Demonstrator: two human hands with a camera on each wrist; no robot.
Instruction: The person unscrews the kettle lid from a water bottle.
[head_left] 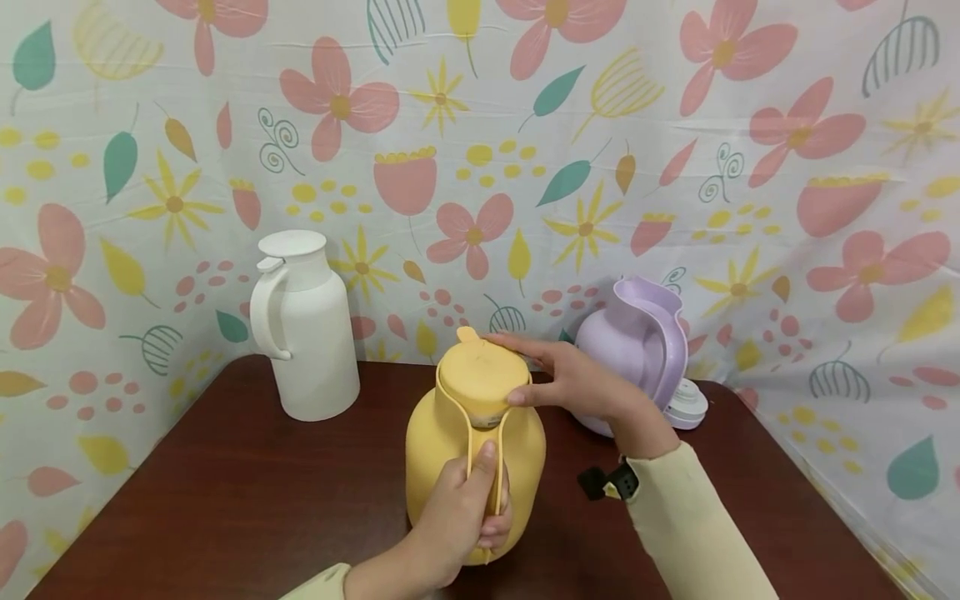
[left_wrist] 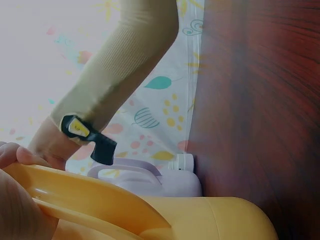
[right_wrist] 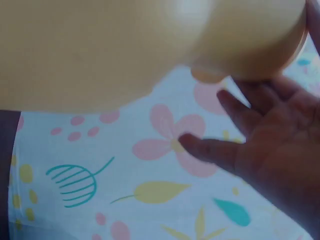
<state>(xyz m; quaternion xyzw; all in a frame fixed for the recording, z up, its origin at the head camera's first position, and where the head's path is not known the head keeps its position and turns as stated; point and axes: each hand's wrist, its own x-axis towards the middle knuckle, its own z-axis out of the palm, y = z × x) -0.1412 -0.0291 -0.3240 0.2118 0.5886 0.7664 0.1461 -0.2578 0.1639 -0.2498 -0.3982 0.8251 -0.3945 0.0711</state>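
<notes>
A yellow thermos jug (head_left: 525,458) stands upright near the middle of the table, its handle toward me. My left hand (head_left: 453,521) grips that handle (left_wrist: 80,187), thumb lying along its top. On the jug's mouth sits a yellow lid (head_left: 483,371) with a small tab at the far side. From the right, my right hand (head_left: 573,379) holds the lid between the thumb at its near edge and a finger at its far edge. Its other fingers spread loosely below the lid's side in the right wrist view, some apart from the jug.
A white thermos jug (head_left: 318,350) stands at the back left. At the back right is a lilac jug (head_left: 611,354) without a lid on top, partly behind my right arm, and a white lid-like piece (head_left: 686,404) lies beside it. Floral cloth (head_left: 472,125) hangs behind the dark red table (head_left: 300,500).
</notes>
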